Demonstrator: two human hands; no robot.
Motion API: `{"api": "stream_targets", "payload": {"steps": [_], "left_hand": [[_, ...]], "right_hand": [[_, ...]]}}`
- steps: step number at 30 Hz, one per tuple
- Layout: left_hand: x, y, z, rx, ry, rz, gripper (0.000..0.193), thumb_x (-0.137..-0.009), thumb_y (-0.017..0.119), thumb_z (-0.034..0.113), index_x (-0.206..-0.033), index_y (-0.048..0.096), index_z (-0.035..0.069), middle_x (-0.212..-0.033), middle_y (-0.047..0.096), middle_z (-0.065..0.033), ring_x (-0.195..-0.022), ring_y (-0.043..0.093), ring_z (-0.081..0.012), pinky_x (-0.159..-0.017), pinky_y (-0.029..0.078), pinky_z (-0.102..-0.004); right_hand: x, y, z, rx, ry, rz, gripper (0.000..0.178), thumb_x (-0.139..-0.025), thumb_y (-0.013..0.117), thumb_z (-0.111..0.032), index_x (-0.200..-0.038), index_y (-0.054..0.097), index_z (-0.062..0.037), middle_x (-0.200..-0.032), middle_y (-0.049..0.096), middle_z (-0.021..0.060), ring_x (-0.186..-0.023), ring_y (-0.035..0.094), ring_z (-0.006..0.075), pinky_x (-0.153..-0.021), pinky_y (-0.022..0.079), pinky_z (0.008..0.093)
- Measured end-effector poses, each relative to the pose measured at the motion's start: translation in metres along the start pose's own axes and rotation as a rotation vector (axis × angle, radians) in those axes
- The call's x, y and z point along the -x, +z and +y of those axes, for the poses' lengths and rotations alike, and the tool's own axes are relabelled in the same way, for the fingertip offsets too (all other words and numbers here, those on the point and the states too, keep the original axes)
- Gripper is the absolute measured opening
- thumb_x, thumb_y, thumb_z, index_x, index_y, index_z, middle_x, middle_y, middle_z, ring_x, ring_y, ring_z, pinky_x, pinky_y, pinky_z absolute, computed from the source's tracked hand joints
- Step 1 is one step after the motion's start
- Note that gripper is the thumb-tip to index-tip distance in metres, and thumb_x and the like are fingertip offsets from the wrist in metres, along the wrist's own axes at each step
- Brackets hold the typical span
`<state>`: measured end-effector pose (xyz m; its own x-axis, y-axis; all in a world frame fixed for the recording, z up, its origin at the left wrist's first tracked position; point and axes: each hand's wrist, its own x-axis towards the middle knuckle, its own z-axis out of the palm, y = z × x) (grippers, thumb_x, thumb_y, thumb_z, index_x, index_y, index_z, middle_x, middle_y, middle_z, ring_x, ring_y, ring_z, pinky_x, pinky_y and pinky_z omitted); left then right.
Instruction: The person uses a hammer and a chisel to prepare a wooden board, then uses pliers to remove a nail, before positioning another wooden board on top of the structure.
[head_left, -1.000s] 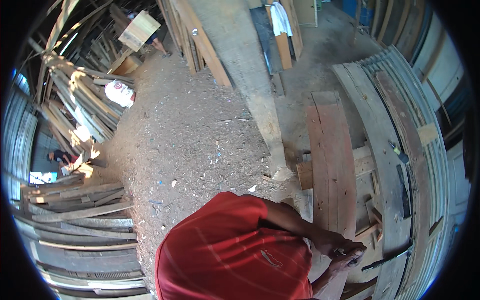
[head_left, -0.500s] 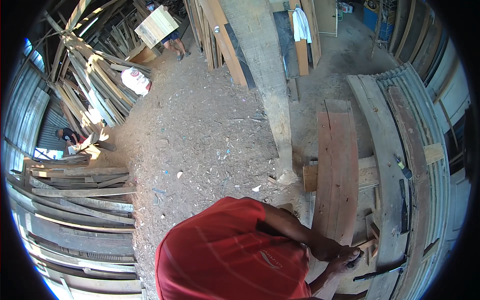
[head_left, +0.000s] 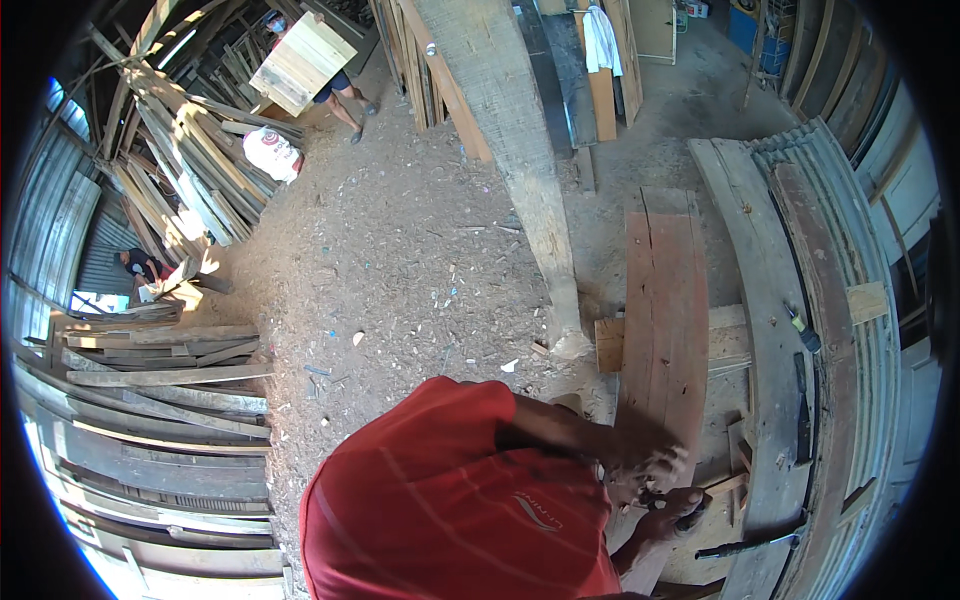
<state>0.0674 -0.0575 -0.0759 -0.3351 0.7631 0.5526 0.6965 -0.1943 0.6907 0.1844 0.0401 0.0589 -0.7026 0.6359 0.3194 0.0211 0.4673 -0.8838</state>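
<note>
My left hand [head_left: 648,458] is a little blurred above the reddish-brown plank [head_left: 665,290], its fingers apart with nothing visible in them. Close below it, my right hand [head_left: 668,515] is closed around a small dark object [head_left: 690,520] whose kind I cannot make out. Both forearms reach rightward from my red shirt [head_left: 450,500] across the plank's near part. A thin light wood strip [head_left: 727,485] lies just beyond my right hand. To its right, a dark long-handled tool [head_left: 745,546] rests against the grey plank [head_left: 765,420].
A yellow-and-black hand tool [head_left: 803,330] and a dark flat bar [head_left: 803,410] lie on the grey plank. A wooden crosspiece [head_left: 728,330] runs under the planks. Stacked boards [head_left: 170,480] line the left. At the back, a person holds a pale wooden panel [head_left: 305,65].
My hands have come apart: the left has lifted away up and left, while the right has shifted slightly left. At the back, the person with the panel has moved a little left and nearer.
</note>
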Motion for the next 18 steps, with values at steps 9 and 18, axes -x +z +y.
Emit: {"api": "stream_targets", "payload": {"steps": [9, 18], "left_hand": [[-0.004, 0.001, 0.016, -0.448, -0.208, -0.153, 0.045, -0.094, 0.057, 0.032, -0.127, 0.065, 0.004, -0.149, 0.052, -0.0114, -0.145, 0.041, -0.0277, -0.123, 0.029, -0.0456], [-0.019, -0.028, 0.030, -0.330, -0.118, -0.070, 0.049, -0.089, 0.065, 0.038, -0.125, 0.064, 0.005, -0.146, 0.053, -0.0121, -0.136, 0.051, -0.0272, -0.114, 0.040, -0.0445]], "right_hand": [[0.004, 0.003, -0.004, 0.092, 0.087, 0.012, 0.042, -0.107, 0.050, -0.037, -0.083, 0.055, -0.0020, -0.065, 0.051, 0.0063, -0.059, 0.049, 0.0179, -0.055, 0.039, 0.0360], [0.004, -0.006, -0.003, -0.126, 0.451, -0.094, 0.024, -0.102, 0.055, -0.026, -0.095, 0.058, -0.0040, -0.077, 0.055, -0.0028, -0.070, 0.048, 0.0076, -0.060, 0.040, 0.0252]]}}
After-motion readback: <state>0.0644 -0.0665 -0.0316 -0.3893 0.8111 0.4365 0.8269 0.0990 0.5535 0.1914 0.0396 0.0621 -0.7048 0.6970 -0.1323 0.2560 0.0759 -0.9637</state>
